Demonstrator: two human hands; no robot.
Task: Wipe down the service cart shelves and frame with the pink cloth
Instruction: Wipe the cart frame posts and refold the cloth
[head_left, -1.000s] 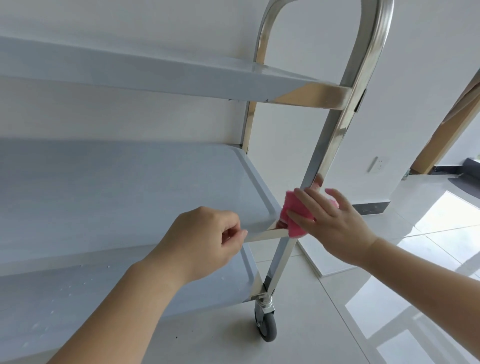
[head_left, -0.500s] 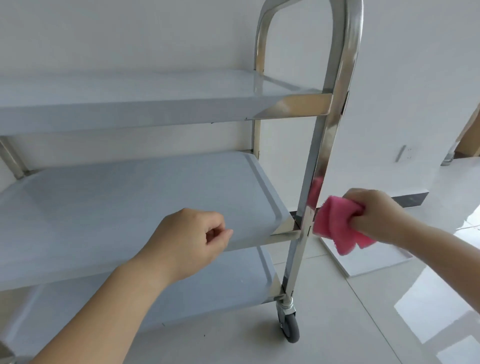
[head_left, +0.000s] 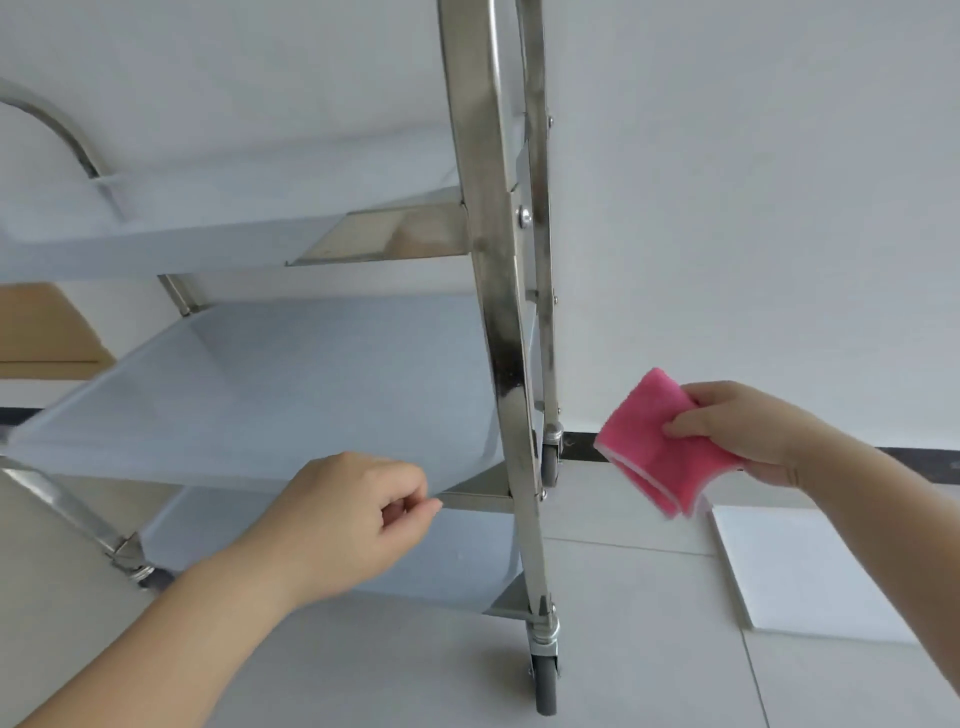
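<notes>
1. A curved, polished metal handle (head_left: 62, 135) rises at the far left end of the service cart (head_left: 498, 322); its upper part is cut off by the picture's edge.
2. A brown board (head_left: 47, 332) shows behind the cart's left end, between the top and middle shelves; what it is cannot be told.
3. Three pale, smooth shelves with raised rims are stacked: the top shelf (head_left: 208, 208), the middle shelf (head_left: 291, 395) and the bottom shelf (head_left: 452, 551), each ending in mirror-bright steel corners at the right end.
4. The left hand (head_left: 353, 519) sits in front of the middle shelf's near edge, fingers curled in with the thumb tip against the forefinger; whether it pinches the rim or only touches it cannot be told. It hides part of that edge.
5. The right-end frame uprights (head_left: 493, 260) are flat, shiny steel with bolts, reflecting dark patches; they run out of view at the top.
6. A grey rubber caster (head_left: 545, 680) stands under the near upright on the pale tiled floor; a second caster (head_left: 550, 462) shows behind.
7. The pink cloth (head_left: 660, 447), plush and folded with a paler edge, hangs clear of the frame, to the right of the uprights.
8. The right hand (head_left: 743, 426) pinches the cloth, thumb on top and fingers beneath, mostly hidden.
9. A white flat panel (head_left: 800, 571) lies on the floor by the wall.
</notes>
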